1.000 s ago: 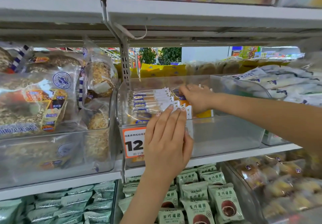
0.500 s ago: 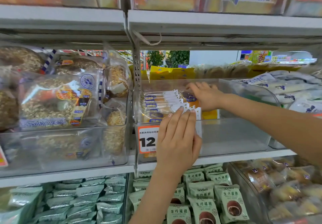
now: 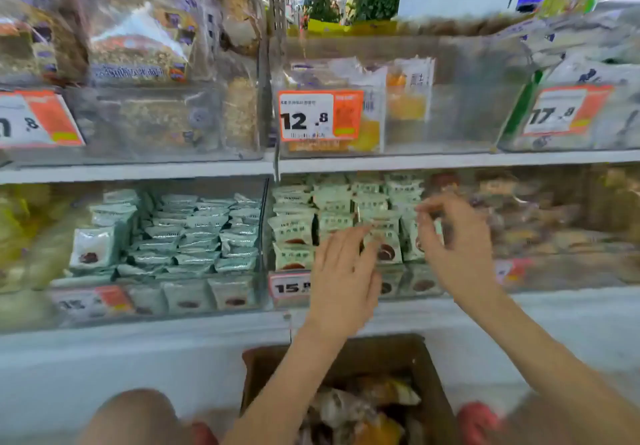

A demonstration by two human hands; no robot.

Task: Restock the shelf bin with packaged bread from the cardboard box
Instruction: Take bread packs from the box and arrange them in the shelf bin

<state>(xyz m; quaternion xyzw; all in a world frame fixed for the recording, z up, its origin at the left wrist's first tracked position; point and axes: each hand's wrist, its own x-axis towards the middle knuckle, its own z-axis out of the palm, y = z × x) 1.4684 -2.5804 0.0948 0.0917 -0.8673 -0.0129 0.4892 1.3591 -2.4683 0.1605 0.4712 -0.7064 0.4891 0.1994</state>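
Both hands, left hand [image 3: 341,268] and right hand [image 3: 457,247], are withdrawn from the shelf bin [image 3: 450,98], seemingly empty, fingers loosely spread; more bread is left in the cardboard box [image 3: 431,368].

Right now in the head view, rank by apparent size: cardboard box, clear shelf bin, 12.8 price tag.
1. clear shelf bin
2. cardboard box, nearer the camera and partly cut off, so unsure
3. 12.8 price tag

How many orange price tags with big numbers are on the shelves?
5: upper shelf left tag, middle 12.8 tag, right 17.8 tag; lower shelf left tag, middle 15 tag. Another blurred one may sit behind the right hand.
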